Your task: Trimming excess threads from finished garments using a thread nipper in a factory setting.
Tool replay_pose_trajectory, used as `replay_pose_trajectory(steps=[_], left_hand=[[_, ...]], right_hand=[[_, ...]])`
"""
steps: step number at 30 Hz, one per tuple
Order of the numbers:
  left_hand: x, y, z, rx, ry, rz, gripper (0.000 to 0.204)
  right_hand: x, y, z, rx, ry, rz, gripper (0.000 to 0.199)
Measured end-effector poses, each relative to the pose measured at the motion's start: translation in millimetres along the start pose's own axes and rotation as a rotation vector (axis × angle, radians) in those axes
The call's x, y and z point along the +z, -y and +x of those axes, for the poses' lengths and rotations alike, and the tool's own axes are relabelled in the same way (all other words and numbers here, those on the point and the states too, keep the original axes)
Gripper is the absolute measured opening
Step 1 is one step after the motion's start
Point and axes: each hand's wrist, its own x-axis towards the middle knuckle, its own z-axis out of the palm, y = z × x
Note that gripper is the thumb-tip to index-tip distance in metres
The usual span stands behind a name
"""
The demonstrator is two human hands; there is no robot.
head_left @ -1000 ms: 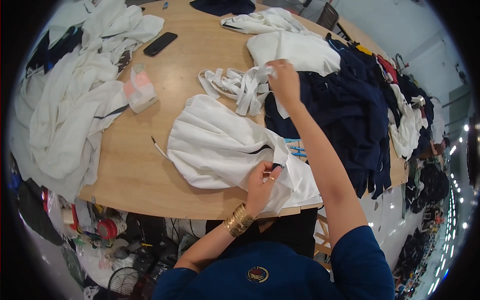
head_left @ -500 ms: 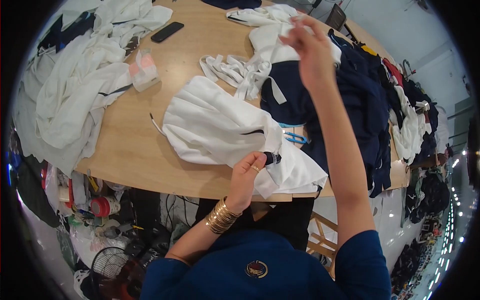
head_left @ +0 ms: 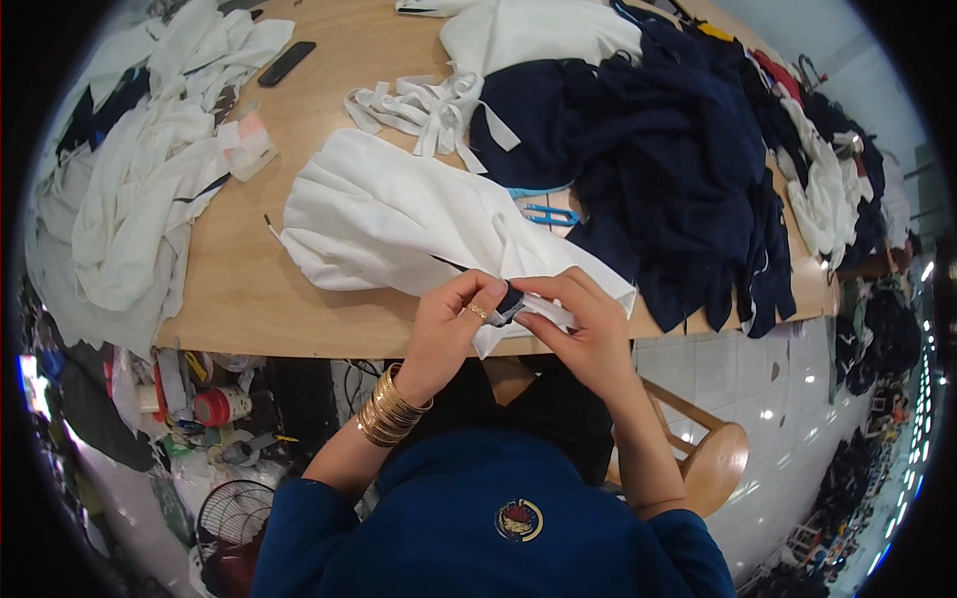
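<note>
A white garment (head_left: 384, 204) lies bunched across the near part of the wooden table, its right end by the front edge. At that edge my left hand (head_left: 444, 324) pinches a small dark navy piece (head_left: 510, 299) on the garment between thumb and fingers. My right hand (head_left: 588, 334) is closed on the white edge just beside it, thumb and fingertips almost meeting the left hand's. What lies between the fingertips is partly hidden. Blue thread snips (head_left: 550, 215) rest just beyond the garment, apart from both hands.
Dark navy garments (head_left: 668, 149) are heaped at the right of the table (head_left: 239, 309). White strips (head_left: 424, 110) lie beyond the garment. More white clothes (head_left: 140, 199), a phone (head_left: 287, 63) and a small clear-and-pink packet (head_left: 247, 148) are at left. A wooden stool (head_left: 713, 463) stands below right.
My right hand has come down from over the far clothes to the garment's edge, beside my left hand, and closed there. The view has shifted, too.
</note>
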Motion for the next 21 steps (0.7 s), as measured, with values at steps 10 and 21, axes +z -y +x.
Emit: replay_pose_trajectory(steps=[10, 21], left_hand=[[1, -5, -6, 0.107, 0.026, 0.360, 0.024], [-26, -2, 6, 0.390, 0.092, 0.993, 0.030]], right_hand=[[5, -15, -15, 0.046, -0.099, 0.056, 0.019], [3, -5, 12, 0.404, 0.007, 0.901, 0.013]])
